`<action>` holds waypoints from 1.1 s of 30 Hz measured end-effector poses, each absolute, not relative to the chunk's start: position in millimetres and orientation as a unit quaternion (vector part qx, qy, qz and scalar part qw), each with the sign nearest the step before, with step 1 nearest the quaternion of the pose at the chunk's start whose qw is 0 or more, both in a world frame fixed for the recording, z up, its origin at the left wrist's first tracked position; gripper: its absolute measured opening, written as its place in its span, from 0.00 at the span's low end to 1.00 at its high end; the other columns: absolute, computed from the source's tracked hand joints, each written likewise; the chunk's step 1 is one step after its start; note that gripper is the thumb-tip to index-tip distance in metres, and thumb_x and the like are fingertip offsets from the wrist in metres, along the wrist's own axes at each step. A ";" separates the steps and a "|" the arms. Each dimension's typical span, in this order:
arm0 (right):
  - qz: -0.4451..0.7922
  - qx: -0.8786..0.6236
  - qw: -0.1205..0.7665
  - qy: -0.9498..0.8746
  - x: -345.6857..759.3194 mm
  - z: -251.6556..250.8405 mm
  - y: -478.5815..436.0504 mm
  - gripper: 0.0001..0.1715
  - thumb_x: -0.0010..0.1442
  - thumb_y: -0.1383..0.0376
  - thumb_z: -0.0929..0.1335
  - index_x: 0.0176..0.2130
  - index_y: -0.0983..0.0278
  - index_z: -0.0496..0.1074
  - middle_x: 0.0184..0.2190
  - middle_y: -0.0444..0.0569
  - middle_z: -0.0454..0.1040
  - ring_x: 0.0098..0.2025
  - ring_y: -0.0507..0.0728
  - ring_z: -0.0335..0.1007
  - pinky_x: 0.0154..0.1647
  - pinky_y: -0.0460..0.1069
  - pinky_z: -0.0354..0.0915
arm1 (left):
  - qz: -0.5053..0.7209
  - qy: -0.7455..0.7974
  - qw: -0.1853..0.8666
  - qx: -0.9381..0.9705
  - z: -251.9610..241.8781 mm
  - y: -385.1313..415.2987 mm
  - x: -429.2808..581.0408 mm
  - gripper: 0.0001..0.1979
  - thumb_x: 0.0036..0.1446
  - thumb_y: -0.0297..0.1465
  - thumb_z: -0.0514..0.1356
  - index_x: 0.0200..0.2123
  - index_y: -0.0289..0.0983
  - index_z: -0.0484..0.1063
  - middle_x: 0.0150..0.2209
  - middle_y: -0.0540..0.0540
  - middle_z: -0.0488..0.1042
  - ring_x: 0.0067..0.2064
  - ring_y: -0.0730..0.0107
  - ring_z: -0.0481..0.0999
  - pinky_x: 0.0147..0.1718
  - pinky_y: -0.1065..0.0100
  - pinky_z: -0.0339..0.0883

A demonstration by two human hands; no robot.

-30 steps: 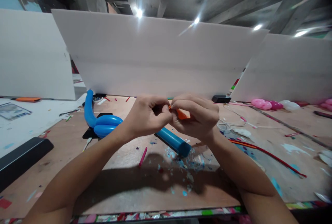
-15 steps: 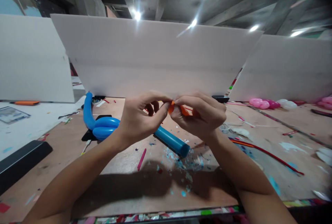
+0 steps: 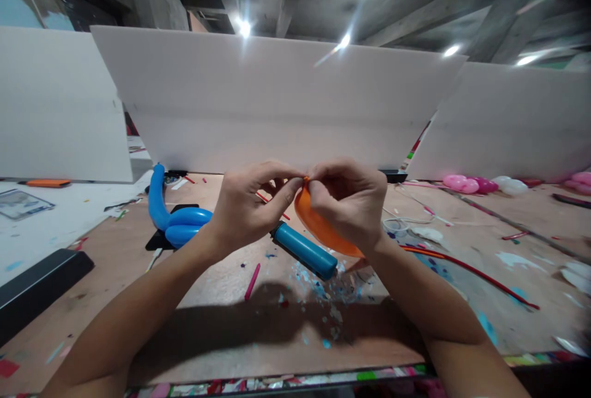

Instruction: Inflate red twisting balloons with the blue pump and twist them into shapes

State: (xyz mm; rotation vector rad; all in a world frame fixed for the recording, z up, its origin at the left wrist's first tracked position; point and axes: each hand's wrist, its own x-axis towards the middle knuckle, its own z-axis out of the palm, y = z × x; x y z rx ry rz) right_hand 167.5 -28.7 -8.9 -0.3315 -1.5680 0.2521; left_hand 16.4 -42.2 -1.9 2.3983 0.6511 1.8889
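Observation:
Both hands meet above the table, pinching the top end of an orange balloon. My left hand has thumb and forefinger closed at its tip. My right hand grips the same end from the other side and hides part of the balloon, which hangs down beneath it. Below the hands lies a blue-green cylindrical balloon pump. A blue twisted balloon rests left of my left hand, partly covered by that wrist. A pink deflated balloon or stick lies on the tabletop nearer me.
White boards stand across the back. Long red and orange uninflated balloons lie at right, with pink and white balloons farther back. A black bar-like object sits at left. Scraps litter the table.
The orange balloon now hangs in a larger curved shape under my right hand, where only small bits showed before. My right hand has turned and shifted slightly left; my left stays nearly still.

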 end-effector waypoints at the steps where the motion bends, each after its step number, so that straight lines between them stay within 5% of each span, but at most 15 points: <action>1: 0.132 -0.154 0.689 -0.695 166.9 -7.8 -29.8 0.06 0.49 0.74 0.68 0.27 0.63 0.72 0.23 0.41 0.73 0.25 0.48 0.70 0.27 0.43 0.70 | 0.610 0.210 0.013 0.764 -2.2 -42.2 16.5 0.03 0.55 0.26 0.62 0.34 0.36 0.76 0.30 0.50 0.78 0.28 0.78 0.75 0.27 0.78 0.72; 16: 0.074 -0.164 0.697 -0.694 166.0 -8.0 -32.4 0.07 0.50 0.74 0.68 0.28 0.63 0.72 0.24 0.41 0.74 0.25 0.48 0.70 0.27 0.43 0.70 | 0.614 0.180 -0.172 0.749 -3.7 -43.4 15.7 0.06 0.56 0.24 0.62 0.35 0.40 0.75 0.32 0.50 0.80 0.30 0.75 0.77 0.31 0.72 0.72; 33: -0.110 -0.148 0.634 -0.751 174.9 -13.2 -28.0 0.13 0.49 0.76 0.70 0.34 0.61 0.72 0.28 0.43 0.76 0.29 0.52 0.72 0.32 0.48 0.69 | 0.565 0.233 -0.080 0.787 6.2 -48.2 9.1 0.07 0.52 0.24 0.61 0.32 0.40 0.76 0.29 0.50 0.79 0.28 0.73 0.75 0.26 0.73 0.70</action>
